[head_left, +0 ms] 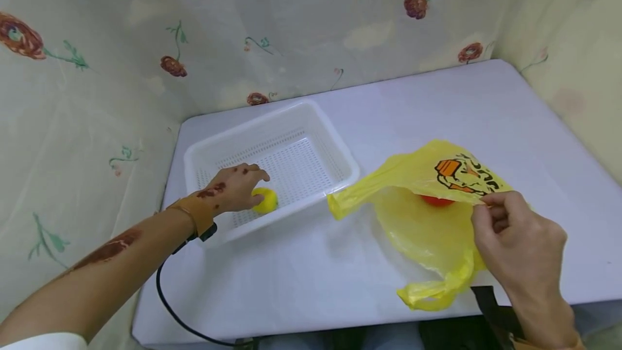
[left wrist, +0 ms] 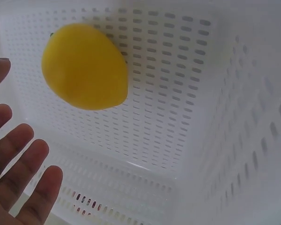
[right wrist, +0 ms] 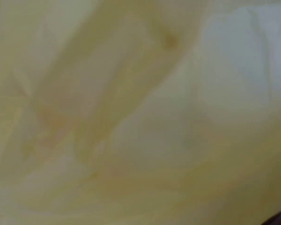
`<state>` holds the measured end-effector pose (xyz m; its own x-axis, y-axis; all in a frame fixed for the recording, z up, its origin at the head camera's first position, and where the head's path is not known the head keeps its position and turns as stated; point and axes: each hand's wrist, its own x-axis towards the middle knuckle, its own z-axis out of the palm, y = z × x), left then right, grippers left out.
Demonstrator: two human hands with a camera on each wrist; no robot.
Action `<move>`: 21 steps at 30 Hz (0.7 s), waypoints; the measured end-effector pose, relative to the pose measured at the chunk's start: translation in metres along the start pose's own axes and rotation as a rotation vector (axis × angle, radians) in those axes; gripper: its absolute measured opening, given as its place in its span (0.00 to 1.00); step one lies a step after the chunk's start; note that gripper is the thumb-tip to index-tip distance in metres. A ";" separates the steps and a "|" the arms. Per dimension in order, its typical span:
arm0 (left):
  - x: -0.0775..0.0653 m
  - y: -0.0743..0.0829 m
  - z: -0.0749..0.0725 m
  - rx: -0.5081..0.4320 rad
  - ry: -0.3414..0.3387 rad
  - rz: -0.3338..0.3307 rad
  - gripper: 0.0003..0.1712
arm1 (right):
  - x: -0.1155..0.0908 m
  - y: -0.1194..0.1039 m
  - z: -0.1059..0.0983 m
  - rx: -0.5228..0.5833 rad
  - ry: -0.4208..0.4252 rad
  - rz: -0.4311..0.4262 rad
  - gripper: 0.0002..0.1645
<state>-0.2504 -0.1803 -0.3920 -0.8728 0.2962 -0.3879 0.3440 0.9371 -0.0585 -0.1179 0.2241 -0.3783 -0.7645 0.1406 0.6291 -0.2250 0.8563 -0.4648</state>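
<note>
A yellow lemon (head_left: 265,201) lies on the perforated floor of a white plastic basket (head_left: 272,123). My left hand (head_left: 239,187) reaches over the basket's near left side, its fingers spread beside the lemon; in the left wrist view a gap shows between the fingertips (left wrist: 50,180) and the lemon (left wrist: 84,68). My right hand (head_left: 522,239) pinches the mouth edge of a yellow plastic bag (head_left: 413,226) between thumb and forefinger, lifting the printed upper layer. A red round thing (head_left: 437,200) shows inside the bag, mostly hidden by it. Blurred yellow film fills the right wrist view.
Both basket and bag stand on a white-covered table (head_left: 301,280), the bag to the right with its handles (head_left: 430,296) toward the near edge. A black cable (head_left: 167,301) runs from my left wrist over the table's near left edge. Flower-patterned cloth (head_left: 291,26) hangs behind.
</note>
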 end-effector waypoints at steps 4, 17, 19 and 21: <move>0.003 -0.002 0.001 -0.003 -0.009 0.017 0.27 | 0.000 -0.001 0.000 0.008 0.016 0.002 0.12; 0.017 -0.002 0.009 0.008 -0.083 0.026 0.29 | 0.002 -0.001 -0.001 -0.046 0.003 0.009 0.13; 0.018 -0.002 0.010 0.008 -0.098 0.032 0.30 | 0.002 0.000 -0.001 -0.041 0.004 0.014 0.13; 0.019 -0.002 0.011 0.007 -0.112 0.042 0.30 | 0.002 0.000 -0.001 -0.041 0.006 0.017 0.13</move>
<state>-0.2638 -0.1785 -0.4090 -0.8136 0.3124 -0.4904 0.3825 0.9228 -0.0466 -0.1192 0.2247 -0.3765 -0.7642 0.1581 0.6253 -0.1873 0.8734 -0.4496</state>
